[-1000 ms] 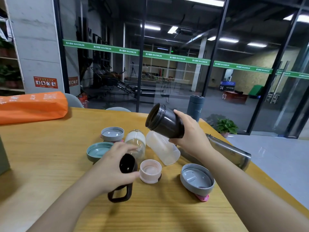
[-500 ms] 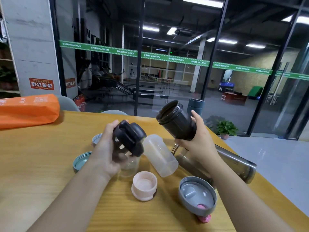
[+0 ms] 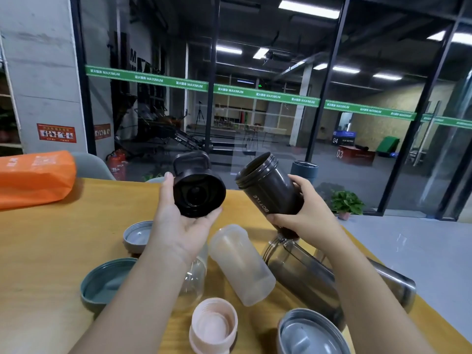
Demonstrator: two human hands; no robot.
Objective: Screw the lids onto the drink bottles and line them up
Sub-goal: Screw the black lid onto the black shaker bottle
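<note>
My left hand (image 3: 178, 226) holds a black lid (image 3: 198, 191) with a carry loop, raised above the table, its open underside facing me. My right hand (image 3: 301, 215) grips a dark brown bottle (image 3: 269, 186), tilted with its open threaded mouth pointing up and left toward the lid; a small gap separates them. On the wooden table (image 3: 51, 251) lie a frosted bottle (image 3: 241, 264), a smoky clear bottle (image 3: 304, 274), a steel bottle (image 3: 393, 282) and a clear bottle (image 3: 194, 279) partly hidden by my left arm.
Loose lids lie upside down on the table: a pink one (image 3: 213, 325), a teal one (image 3: 107, 284), a grey one (image 3: 136, 236) and a grey one (image 3: 311, 333) at the front right. An orange bag (image 3: 35, 180) sits at the far left. The table's right edge runs diagonally.
Both hands rose higher above the table. My left hand turned the black lid so its underside faces me, and the bottle mouth came nearer to it.
</note>
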